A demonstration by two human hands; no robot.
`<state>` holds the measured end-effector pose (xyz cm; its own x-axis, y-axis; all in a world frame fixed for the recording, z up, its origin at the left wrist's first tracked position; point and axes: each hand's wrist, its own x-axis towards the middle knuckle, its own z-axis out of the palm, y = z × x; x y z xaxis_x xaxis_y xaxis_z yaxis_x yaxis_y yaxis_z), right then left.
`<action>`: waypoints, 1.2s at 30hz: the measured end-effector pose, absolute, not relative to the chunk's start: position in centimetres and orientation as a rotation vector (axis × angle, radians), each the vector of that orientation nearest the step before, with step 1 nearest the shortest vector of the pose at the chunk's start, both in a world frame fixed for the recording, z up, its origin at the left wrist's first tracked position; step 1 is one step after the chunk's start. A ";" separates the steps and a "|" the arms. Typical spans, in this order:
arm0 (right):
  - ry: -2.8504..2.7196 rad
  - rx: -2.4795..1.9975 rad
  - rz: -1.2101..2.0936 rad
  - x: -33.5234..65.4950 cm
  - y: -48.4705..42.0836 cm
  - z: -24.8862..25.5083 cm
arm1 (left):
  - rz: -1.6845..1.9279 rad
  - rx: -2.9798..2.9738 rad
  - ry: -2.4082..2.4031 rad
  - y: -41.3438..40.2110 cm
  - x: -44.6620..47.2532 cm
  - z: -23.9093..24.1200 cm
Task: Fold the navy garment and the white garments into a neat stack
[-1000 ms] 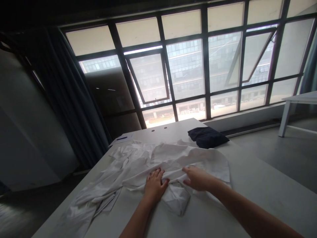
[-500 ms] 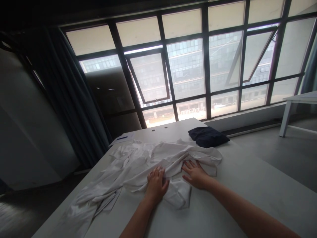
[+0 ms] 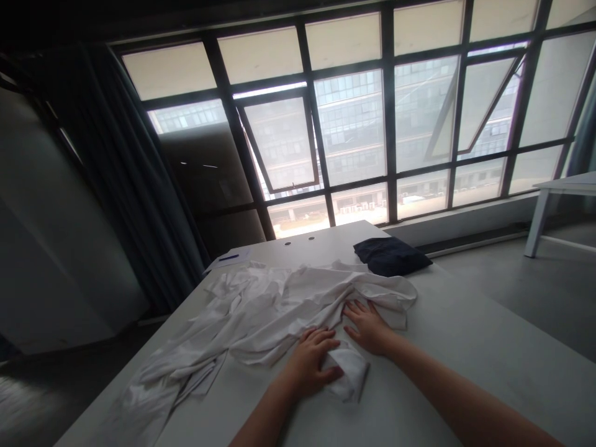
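A rumpled white garment, probably a shirt [image 3: 261,310], is spread across the white table. My left hand [image 3: 311,360] rests on its near edge, fingers stretched out and thumb apart. A short end of cloth that looks like a sleeve cuff [image 3: 348,375] lies beside and partly under that hand. To the right, my right hand [image 3: 365,326] lies flat with spread fingers on the garment's near right part, fingertips against a fold. The cloth beneath both palms is hidden.
A folded dark navy cloth [image 3: 393,256] lies behind the garment at the right. Paper with a pen [image 3: 229,257] is at the table's far left. The white table [image 3: 465,354] runs toward windows; another white table [image 3: 542,217] stands at the right.
My left hand has moved right and slightly nearer, its fingers now pointing more to the right. The cuff end has shifted a little right and toward me. My right hand has hardly moved.
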<state>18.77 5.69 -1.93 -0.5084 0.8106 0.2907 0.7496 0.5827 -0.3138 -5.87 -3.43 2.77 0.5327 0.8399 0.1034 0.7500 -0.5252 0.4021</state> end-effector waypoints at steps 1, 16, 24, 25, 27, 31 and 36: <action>-2.413 -1.257 0.209 18.8 5.7 -1.9 | 0.421 2.461 1.334 -3.4 -5.8 2.8; -2.416 -1.266 0.228 18.8 5.3 -1.3 | 0.462 2.449 1.350 -3.7 -5.6 2.8; -2.413 -1.264 0.219 18.7 5.4 -1.5 | 0.478 2.436 1.339 -3.7 -5.6 2.7; -2.412 -1.265 0.220 18.7 5.4 -1.5 | 0.477 2.435 1.340 -3.7 -5.6 2.7; -2.417 -1.262 0.222 18.7 5.4 -1.4 | 0.474 2.433 1.342 -3.7 -5.6 2.7; -2.416 -1.256 0.214 18.8 5.4 -1.4 | 0.469 2.430 1.349 -3.7 -5.6 2.8; -2.416 -1.261 0.219 18.8 5.4 -1.5 | 0.453 2.445 1.357 -3.7 -5.6 2.7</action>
